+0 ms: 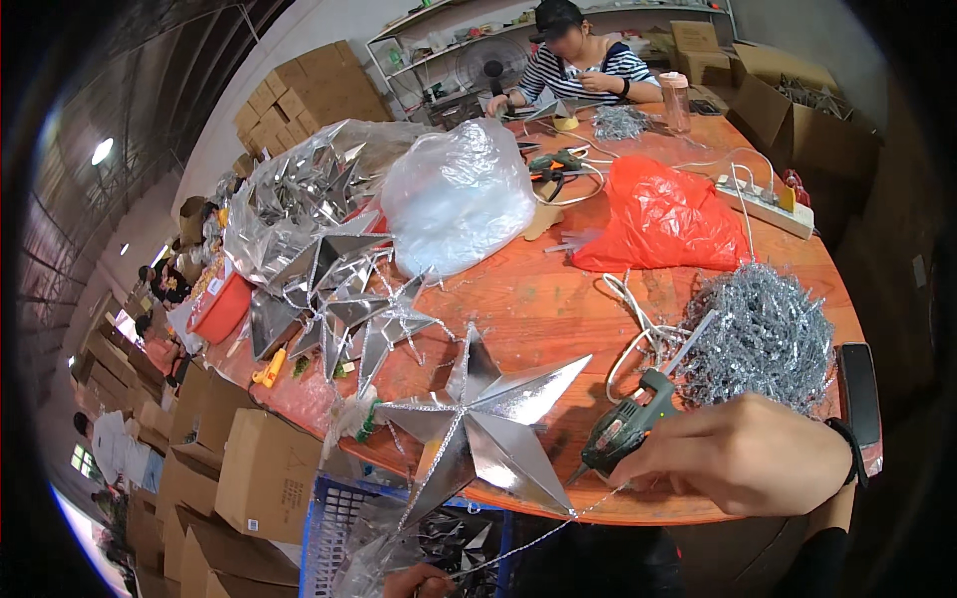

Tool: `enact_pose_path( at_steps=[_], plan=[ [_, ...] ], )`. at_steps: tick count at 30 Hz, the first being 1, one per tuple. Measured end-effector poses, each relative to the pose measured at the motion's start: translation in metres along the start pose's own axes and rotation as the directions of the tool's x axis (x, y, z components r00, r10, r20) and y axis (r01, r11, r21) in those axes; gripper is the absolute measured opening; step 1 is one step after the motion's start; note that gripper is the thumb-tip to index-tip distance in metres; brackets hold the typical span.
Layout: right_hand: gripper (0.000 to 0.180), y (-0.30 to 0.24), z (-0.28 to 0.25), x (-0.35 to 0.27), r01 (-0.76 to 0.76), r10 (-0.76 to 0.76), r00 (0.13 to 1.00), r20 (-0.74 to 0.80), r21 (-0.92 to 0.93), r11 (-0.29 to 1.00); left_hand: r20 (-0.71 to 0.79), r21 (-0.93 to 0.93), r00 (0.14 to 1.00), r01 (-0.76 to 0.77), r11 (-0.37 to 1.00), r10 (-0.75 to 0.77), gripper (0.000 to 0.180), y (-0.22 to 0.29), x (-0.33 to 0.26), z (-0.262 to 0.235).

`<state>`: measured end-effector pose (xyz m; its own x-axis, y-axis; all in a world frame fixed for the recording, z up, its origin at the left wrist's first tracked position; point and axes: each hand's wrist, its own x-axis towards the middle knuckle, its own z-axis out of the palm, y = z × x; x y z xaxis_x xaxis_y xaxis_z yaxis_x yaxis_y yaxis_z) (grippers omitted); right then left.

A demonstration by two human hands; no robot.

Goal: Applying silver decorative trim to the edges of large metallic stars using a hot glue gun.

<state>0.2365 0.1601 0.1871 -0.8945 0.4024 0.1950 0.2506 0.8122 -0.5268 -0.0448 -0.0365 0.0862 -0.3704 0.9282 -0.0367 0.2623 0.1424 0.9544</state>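
Observation:
A silver foil six-pointed star point(477, 424) stands at the table's near edge, thin silver braided cord point(518, 548) running along its ridges. At the lower edge my left hand point(419, 581), only partly in view, is closed on that cord, which stretches to the star's lower right tip. My right hand point(743, 453) is curled around the handle side of a dark green glue gun point(628, 424), hiding the handle. The gun's nozzle points down close to the star's tip, and a translucent glue stick sticks out behind. A short length of cord reaches my right fingertips.
Tinsel point(763, 334), a phone point(858, 394), a red bag point(648, 214) and a power strip point(766, 206) lie right. Finished stars point(344, 289) and a plastic bag point(459, 199) are left. A blue crate point(334, 523) stands below; a person point(583, 75) sits opposite.

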Motion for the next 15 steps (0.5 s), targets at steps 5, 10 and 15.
enact_pose_path(
  at_steps=[5, 10, 15],
  plan=[
    [0.035, -0.008, 0.005, -0.003, 0.089, -0.118, 0.99, 0.077, 0.308, 0.947, 0.432, 0.223, 0.902, -0.104, 0.969, -0.003, 0.023, -0.011, 0.02, -0.011],
    [0.03, -0.018, 0.019, -0.002, 0.236, -0.262, 0.963, 0.067, 0.263, 0.936, 0.554, 0.191, 0.819, -0.299, 0.935, 0.149, 0.044, 0.017, 0.033, 0.01],
    [0.03, -0.018, 0.029, 0.01, 0.277, -0.283, 0.959, -0.004, 0.212, 0.937, 0.425, -0.27, 0.776, -0.383, 0.883, 0.467, 0.053, 0.029, 0.032, 0.055]
  ],
)
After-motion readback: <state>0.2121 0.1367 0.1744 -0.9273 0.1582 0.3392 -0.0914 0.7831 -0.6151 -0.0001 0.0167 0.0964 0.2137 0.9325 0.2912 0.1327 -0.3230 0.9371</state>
